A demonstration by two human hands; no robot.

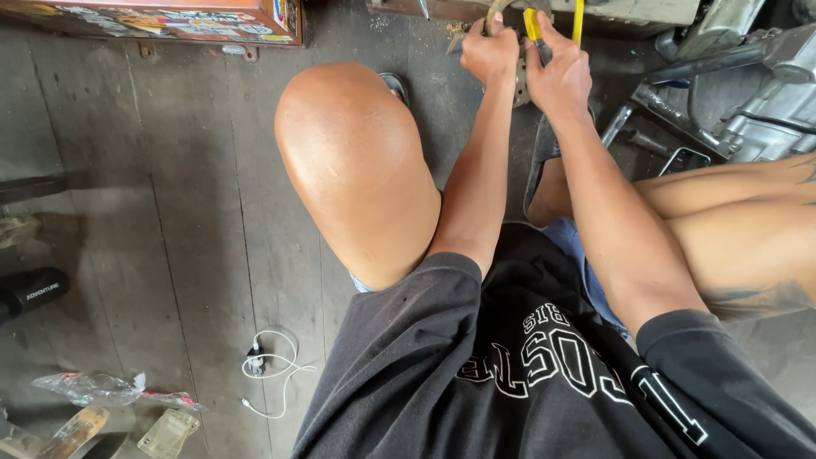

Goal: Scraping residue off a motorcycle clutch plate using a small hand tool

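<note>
Both of my arms reach forward to the top edge of the view. My left hand (pixel 490 53) is closed around a thin metal tool handle that rises out of frame. Beside it, my right hand (pixel 558 75) grips a yellow-handled tool (pixel 532 24). Between and under the two hands sits a round metal part (pixel 519 83), mostly hidden by them. I am crouched, with my bare left knee (pixel 353 161) raised in front of me and my right leg (pixel 731 217) stretched to the right.
The floor is dark wooden planks (pixel 170 212). A white charger cable (pixel 270 367) lies at the lower middle, and a crumpled plastic wrapper (pixel 98 388) at lower left. Engine parts (pixel 756 102) fill the top right. A sticker-covered box (pixel 170 19) runs along the top left.
</note>
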